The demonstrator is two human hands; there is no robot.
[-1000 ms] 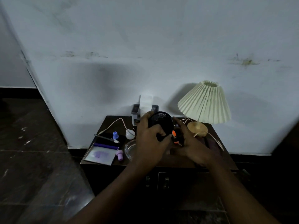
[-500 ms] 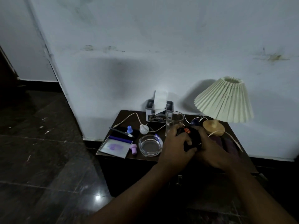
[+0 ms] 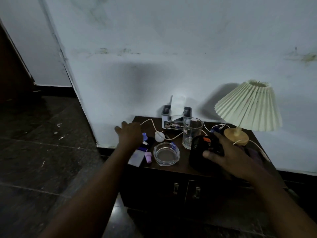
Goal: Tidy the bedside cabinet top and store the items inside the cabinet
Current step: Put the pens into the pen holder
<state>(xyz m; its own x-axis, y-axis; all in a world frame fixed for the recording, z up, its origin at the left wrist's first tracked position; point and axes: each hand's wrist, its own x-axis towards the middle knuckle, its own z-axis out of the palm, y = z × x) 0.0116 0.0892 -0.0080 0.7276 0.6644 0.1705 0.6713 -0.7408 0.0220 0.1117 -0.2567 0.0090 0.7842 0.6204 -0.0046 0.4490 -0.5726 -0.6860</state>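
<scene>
The dark wooden bedside cabinet (image 3: 173, 170) stands against the wall, its two front doors (image 3: 187, 191) closed. My right hand (image 3: 228, 153) grips a black mesh cup (image 3: 197, 152) that holds an orange-marked item, resting on the top near the front. My left hand (image 3: 130, 134) hovers with spread fingers over the left end, above a dark pen (image 3: 145, 143), a blue cap (image 3: 145, 136) and a pale notepad (image 3: 137, 157). A pink cap (image 3: 148, 156), a glass ashtray (image 3: 166, 153) and a tall glass (image 3: 192, 133) stand between the hands.
A tissue box (image 3: 175, 117) sits at the back by the wall. A pleated lamp (image 3: 248, 107) on a wooden base (image 3: 236, 136) fills the right end, its white cord and round switch (image 3: 159, 136) trailing across the top. Dark tiled floor (image 3: 42, 152) lies to the left.
My left hand has let go of the mesh cup and moved left over the pen and caps. My right hand still holds the cup, now lowered onto the top.
</scene>
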